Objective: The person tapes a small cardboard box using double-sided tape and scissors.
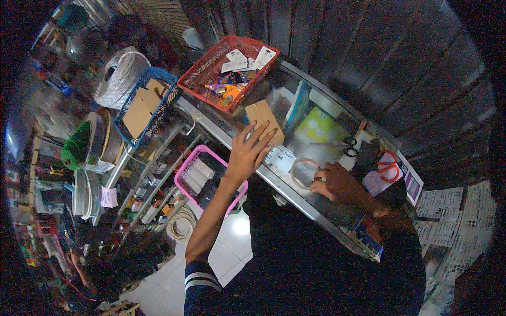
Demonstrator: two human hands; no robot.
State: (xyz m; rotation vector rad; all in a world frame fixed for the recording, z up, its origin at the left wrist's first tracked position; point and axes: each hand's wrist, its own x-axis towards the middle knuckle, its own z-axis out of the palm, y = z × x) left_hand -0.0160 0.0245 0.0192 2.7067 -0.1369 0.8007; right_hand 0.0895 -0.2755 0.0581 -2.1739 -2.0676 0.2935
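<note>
My left hand (pixel 249 152) lies with spread fingers on the near end of a small brown cardboard box (pixel 259 112) on the glass-topped counter (pixel 304 148). Nothing is gripped in it. To the right, the curled fingers of my right hand (pixel 340 183) hold the right edge of a roll of clear tape (pixel 294 173), which lies nearly flat. Part of that edge is hidden by the fingers. Between the two hands is a white slip of paper (pixel 280 158) with handwriting. Black-handled scissors (pixel 350 147) rest beyond the tape.
A red plastic basket (pixel 193 73) of carded goods stands at the counter's far left. Orange-handled scissors (pixel 387 168) lie on the right. Left of me are a blue basket (pixel 126 132) with cardboard, a pink basket (pixel 180 177), and a rope spool (pixel 118 79).
</note>
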